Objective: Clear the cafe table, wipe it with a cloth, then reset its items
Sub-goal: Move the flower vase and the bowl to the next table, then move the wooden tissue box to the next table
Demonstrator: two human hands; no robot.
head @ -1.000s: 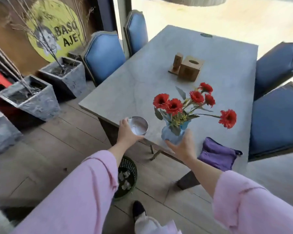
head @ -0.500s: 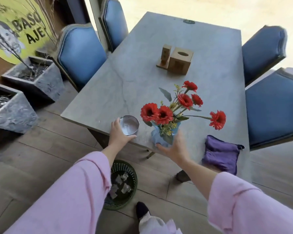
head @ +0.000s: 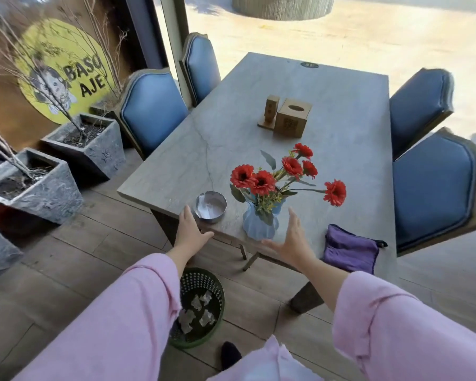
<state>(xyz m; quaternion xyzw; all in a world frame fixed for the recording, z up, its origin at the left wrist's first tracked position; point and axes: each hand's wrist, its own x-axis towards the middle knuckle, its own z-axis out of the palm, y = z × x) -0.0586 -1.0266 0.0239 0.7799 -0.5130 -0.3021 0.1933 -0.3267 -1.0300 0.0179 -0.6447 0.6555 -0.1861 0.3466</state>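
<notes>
Ashtray (head: pixel 211 206) beside left hand (head: pixel 190 232) | vase (head: pixel 259 225) near right hand (head: pixel 294 241)

The grey table (head: pixel 341 149) bears ashtray (head: pixel 211 207), vase (head: pixel 260 225), purple cloth (head: pixel 351 251), seemingly wooden holders (head: pixel 293 122).

My flowers (head: pixel 261 182) hide the mouth of the blue vase (head: pixel 259 225). The wooden tissue box (head: pixel 293 121) covers part of the small wooden stand (head: pixel 270 112) beside it, and print on both is too small to read. My sleeves (head: pixel 116 323) run off the bottom edge. The right-hand chair (head: pixel 434 188) blurs at its edge. What lies crumpled in the green bin (head: pixel 201 306) is unclear.
</notes>
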